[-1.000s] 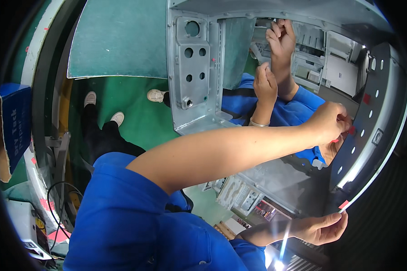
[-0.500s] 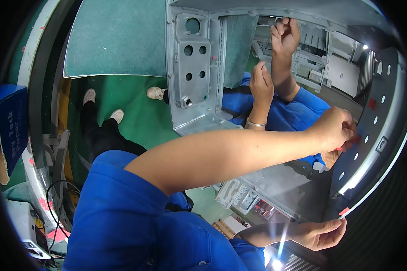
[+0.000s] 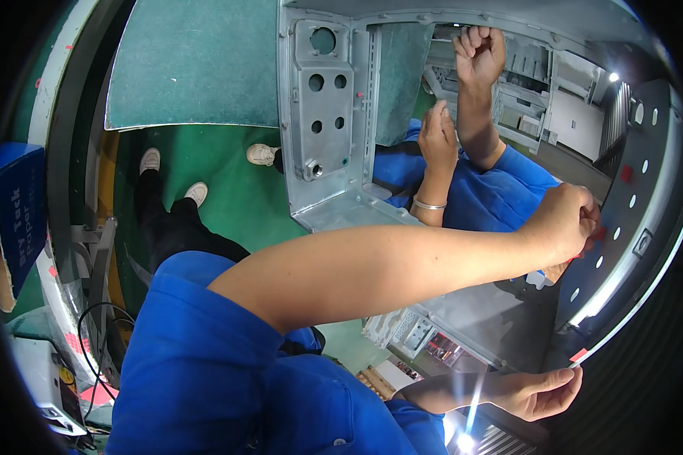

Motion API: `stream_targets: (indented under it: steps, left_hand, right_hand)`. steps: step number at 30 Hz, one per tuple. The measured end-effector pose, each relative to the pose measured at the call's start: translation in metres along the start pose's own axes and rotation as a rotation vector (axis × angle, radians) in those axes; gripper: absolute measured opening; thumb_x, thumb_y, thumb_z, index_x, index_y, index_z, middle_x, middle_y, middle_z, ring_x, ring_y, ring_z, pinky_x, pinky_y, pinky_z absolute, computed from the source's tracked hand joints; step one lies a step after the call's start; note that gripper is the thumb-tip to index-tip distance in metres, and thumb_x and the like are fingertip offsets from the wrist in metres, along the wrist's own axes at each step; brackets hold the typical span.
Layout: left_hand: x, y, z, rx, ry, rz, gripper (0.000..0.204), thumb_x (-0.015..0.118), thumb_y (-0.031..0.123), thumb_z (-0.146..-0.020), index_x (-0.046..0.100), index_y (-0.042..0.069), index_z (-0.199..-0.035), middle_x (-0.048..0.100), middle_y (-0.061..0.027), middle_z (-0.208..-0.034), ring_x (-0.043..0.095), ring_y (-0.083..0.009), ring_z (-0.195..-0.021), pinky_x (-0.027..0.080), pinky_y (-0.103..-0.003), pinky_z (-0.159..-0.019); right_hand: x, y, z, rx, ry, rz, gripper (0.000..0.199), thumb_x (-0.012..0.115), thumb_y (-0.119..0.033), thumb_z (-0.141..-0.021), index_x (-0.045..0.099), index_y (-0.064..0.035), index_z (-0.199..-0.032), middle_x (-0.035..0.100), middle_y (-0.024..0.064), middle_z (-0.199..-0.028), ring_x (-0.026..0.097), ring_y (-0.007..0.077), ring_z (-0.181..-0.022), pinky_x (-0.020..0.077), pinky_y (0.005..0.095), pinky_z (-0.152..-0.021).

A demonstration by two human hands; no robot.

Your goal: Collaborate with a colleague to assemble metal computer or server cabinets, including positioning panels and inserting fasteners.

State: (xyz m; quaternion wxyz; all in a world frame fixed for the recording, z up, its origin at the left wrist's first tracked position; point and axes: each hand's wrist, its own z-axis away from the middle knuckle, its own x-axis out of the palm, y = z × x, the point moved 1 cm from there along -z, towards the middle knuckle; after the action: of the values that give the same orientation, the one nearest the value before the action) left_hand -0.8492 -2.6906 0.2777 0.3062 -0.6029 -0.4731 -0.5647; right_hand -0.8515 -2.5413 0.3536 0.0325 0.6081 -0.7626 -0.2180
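My left hand (image 3: pixel 560 220) reaches across to the dark perforated metal panel (image 3: pixel 622 227) on the right. Its fingers are pinched on a small piece of red tape (image 3: pixel 598 235) against the panel's face. Lower down, my right hand (image 3: pixel 540 394) has thumb and forefinger together at the panel's light outer edge, just below a red tape piece (image 3: pixel 578 355). Whatever its fingertips hold is too small to make out. Another red tape square (image 3: pixel 627 174) sits higher on the panel. Below my left hand shows a patch of skin, partly hidden, whose owner I cannot tell.
A co-worker in blue raises one hand (image 3: pixel 478 57) to the top of the grey metal frame (image 3: pixel 326 205); the other hand (image 3: pixel 437 140) is beside it. A green board (image 3: pixel 193 68) is at upper left. A blue box (image 3: pixel 21 216) and a white device (image 3: pixel 42 379) stand at far left.
The co-worker's raised hand has curled its fingers more against the frame. My left hand has shifted very slightly along the panel; my right hand stays in place.
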Motion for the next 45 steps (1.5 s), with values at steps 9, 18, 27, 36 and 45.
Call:
stream_targets:
  steps: [9, 18, 27, 36, 45]
  left_hand:
    - [0.001, 0.005, 0.002, 0.014, 0.034, -0.086, 0.009, 0.047, -0.003, -0.073, 0.053, -0.005, -0.066, 0.056, -0.0098, -0.054, 0.055, -0.0125, -0.046, 0.042, -0.024, -0.043]
    - [0.002, 0.005, 0.005, 0.045, 0.087, -0.111, 0.010, 0.044, -0.006, -0.069, 0.052, -0.004, -0.062, 0.055, -0.0151, -0.057, 0.056, -0.0239, -0.052, 0.044, -0.030, -0.050]
    - [0.004, 0.001, 0.005, 0.096, 0.088, -0.141, 0.010, 0.044, -0.006, -0.070, 0.051, -0.004, -0.065, 0.054, -0.0158, -0.057, 0.055, -0.0237, -0.044, 0.044, -0.031, -0.044]
    - [0.005, 0.003, 0.005, 0.189, 0.158, -0.234, 0.005, 0.048, -0.006, -0.067, 0.052, -0.004, -0.065, 0.057, -0.0177, -0.064, 0.057, -0.0289, -0.063, 0.044, -0.033, -0.055]
    - [0.000, 0.006, 0.003, 0.109, 0.105, -0.131, 0.003, 0.050, -0.006, -0.067, 0.053, -0.005, -0.065, 0.056, -0.0153, -0.061, 0.056, -0.0241, -0.055, 0.043, -0.029, -0.050]
  right_hand:
    - [0.001, 0.000, 0.001, 0.010, 0.007, 0.001, 0.016, 0.056, -0.012, -0.080, 0.057, 0.0018, -0.087, 0.057, 0.0053, -0.085, 0.052, 0.0136, -0.079, 0.0411, 0.0218, -0.074]
    - [-0.001, 0.002, 0.001, 0.003, 0.005, 0.008, 0.016, 0.056, -0.012, -0.080, 0.056, 0.0021, -0.087, 0.057, 0.0054, -0.085, 0.052, 0.0133, -0.079, 0.0415, 0.0217, -0.074]
    - [-0.002, 0.003, 0.001, 0.006, 0.000, -0.019, 0.017, 0.056, -0.012, -0.080, 0.056, 0.0026, -0.088, 0.057, 0.0057, -0.084, 0.052, 0.0135, -0.079, 0.0413, 0.0218, -0.074]
    - [-0.001, 0.003, 0.001, 0.027, 0.020, -0.003, 0.016, 0.056, -0.011, -0.080, 0.056, 0.0028, -0.088, 0.057, 0.0060, -0.085, 0.052, 0.0132, -0.079, 0.0407, 0.0220, -0.075]
    - [0.000, 0.002, 0.002, 0.036, -0.006, -0.028, 0.016, 0.056, -0.012, -0.080, 0.057, 0.0023, -0.087, 0.057, 0.0056, -0.085, 0.052, 0.0134, -0.078, 0.0417, 0.0220, -0.073]
